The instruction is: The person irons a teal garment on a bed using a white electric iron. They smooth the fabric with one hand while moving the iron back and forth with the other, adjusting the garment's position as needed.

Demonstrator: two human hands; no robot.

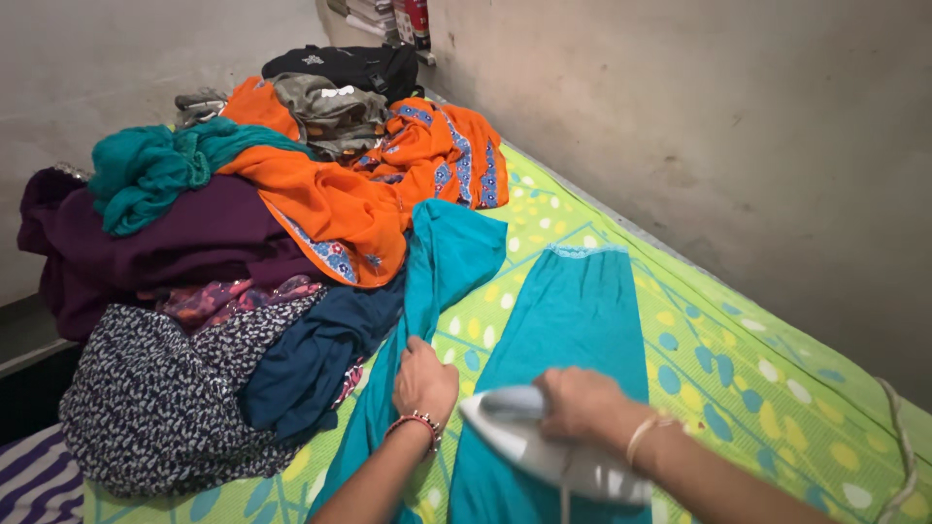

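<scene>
The person stands over a bed covered with a green sheet [738,359] that has yellow and blue spots. A pair of teal trousers [573,311] lies flat on this sheet, with its two legs spread apart toward the wall. The right hand [582,403] is closed around the handle of a white iron [544,446], and the iron rests on the lower part of the right trouser leg. The iron looks a little blurred, so I cannot tell its details. The left hand [424,380] lies flat with the fingers bent, pressing down on the cloth of the left trouser leg, just beside the iron; it does not hold anything. On the left wrist there is a red beaded bracelet [417,423], and on the right wrist a thin pale bangle [649,430]. Behind the hands a big pile of clothes is heaped: an orange garment with blue trim [330,204], a purple cloth [165,247], a teal scarf [146,170], a dark blue piece [320,349] and a black-and-white dotted fabric [155,398]. A grey wall [738,126] runs along the right side of the bed.
</scene>
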